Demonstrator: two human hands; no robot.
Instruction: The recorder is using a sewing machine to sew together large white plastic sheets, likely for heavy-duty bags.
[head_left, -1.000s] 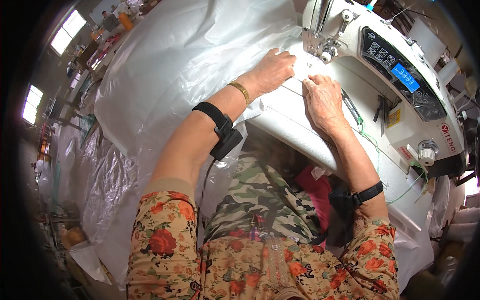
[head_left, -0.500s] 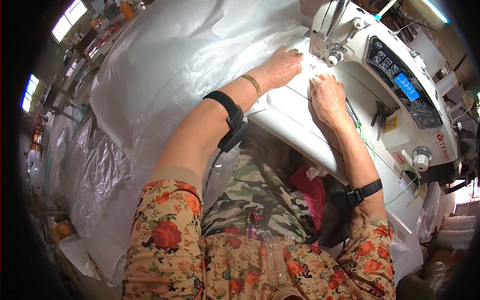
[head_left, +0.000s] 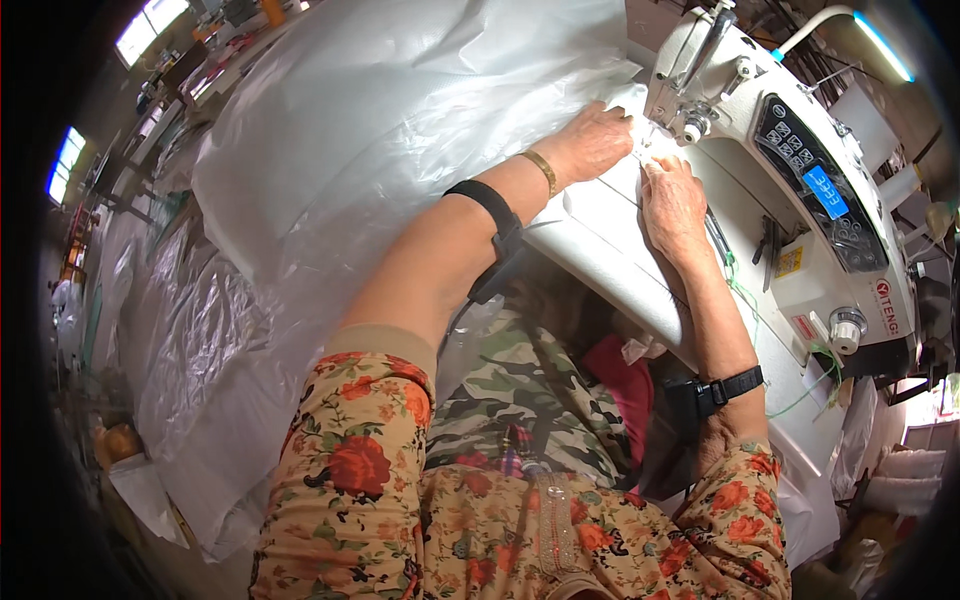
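A large translucent white plastic sheet point(head_left: 400, 130) spreads over the left part of the sewing machine's white bed point(head_left: 620, 255). My left hand point(head_left: 597, 142), with a gold-coloured bracelet at the wrist, lies on the sheet's right edge with fingers curled closed on it, just left of the needle area. My right hand point(head_left: 676, 208) rests on the bed in front of the sewing machine point(head_left: 790, 150). Its fingers are pressed together close to the needle, and what they hold is lost in the bright lamp glare.
The machine's control panel point(head_left: 825, 190) faces me on the right. Dark tweezers-like tools point(head_left: 765, 242) and green thread point(head_left: 738, 290) lie on the bed beside my right forearm. Crumpled clear plastic point(head_left: 190, 340) hangs at the left. White thread cones point(head_left: 905, 480) stand at the lower right.
The whole view has shifted slightly, so the machine and both hands appear further right. Both hands keep nearly the same places by the needle. My left forearm has swung a little to the right.
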